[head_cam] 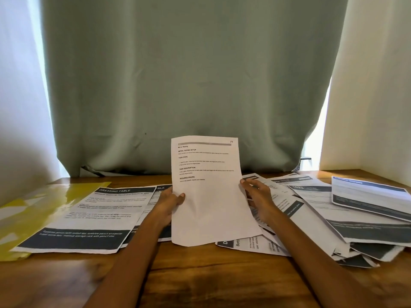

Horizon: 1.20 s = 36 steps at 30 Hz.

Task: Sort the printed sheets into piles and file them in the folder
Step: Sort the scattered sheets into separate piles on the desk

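Head view. Backdrop: grey-green fabric curtain hanging to the far edge of a brown wooden table, with pale walls to either side.

Item 1: plain white printed sheet headed "Mirror Wiping", held upright above the table's middle, its lower edge just off the wood. The left hand pinched its left margin, thumb laid on the printed face and fingers hidden behind. The right hand held the right margin, fingertips curled over the edge; how firmly it closed could not be told.

Item 2: flat pile of dark-banded sheets titled "DRESSING TABLE", lying left of the held sheet.

Item 3: loose, overlapping heap of dark-banded printed sheets, lying right of the held sheet, several corners creased and jutting.

Item 4: translucent yellow plastic folder, flat on the table, farthest left of the held sheet and partly under the titled pile.

Handling note: a single sheet appeared very light, limp and easily creased; it bowed slightly between the hands. Best taken by opposite side margins, or by one edge with thumb over and fingers beneath. The folder looked slick, so sheets would likely slide on it.
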Each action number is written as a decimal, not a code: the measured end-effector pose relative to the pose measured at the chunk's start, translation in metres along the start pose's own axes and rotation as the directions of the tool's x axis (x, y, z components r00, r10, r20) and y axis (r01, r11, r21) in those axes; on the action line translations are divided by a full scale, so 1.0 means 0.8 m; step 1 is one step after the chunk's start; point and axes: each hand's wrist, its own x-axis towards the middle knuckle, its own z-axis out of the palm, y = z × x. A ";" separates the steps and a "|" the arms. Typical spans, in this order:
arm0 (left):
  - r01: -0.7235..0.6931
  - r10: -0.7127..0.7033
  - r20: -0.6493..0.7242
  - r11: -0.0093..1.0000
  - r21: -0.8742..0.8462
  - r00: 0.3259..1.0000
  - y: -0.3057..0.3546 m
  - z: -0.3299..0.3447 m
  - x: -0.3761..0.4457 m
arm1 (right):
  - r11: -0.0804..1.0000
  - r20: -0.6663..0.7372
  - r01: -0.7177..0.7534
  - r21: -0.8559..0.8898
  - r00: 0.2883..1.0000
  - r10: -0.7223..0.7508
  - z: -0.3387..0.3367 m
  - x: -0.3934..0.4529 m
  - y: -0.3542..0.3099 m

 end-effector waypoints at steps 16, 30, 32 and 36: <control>-0.219 0.144 0.170 0.468 0.856 0.975 -0.050 0.004 0.036 | 0.789 -0.137 0.086 -0.608 0.968 -0.211 -0.030 0.012 0.011; -0.230 0.184 0.166 0.421 0.878 0.969 -0.049 -0.005 0.042 | 0.858 -0.152 0.114 -0.500 0.964 -0.217 -0.027 0.005 -0.002; -0.113 0.234 0.038 0.319 0.941 0.972 -0.038 -0.023 0.041 | 0.883 -0.157 0.133 -0.451 0.962 -0.225 -0.025 0.001 -0.009; 0.181 0.131 -0.223 0.276 0.944 0.966 -0.027 -0.090 0.047 | 0.863 -0.058 0.161 -0.479 0.975 -0.214 -0.005 -0.005 -0.017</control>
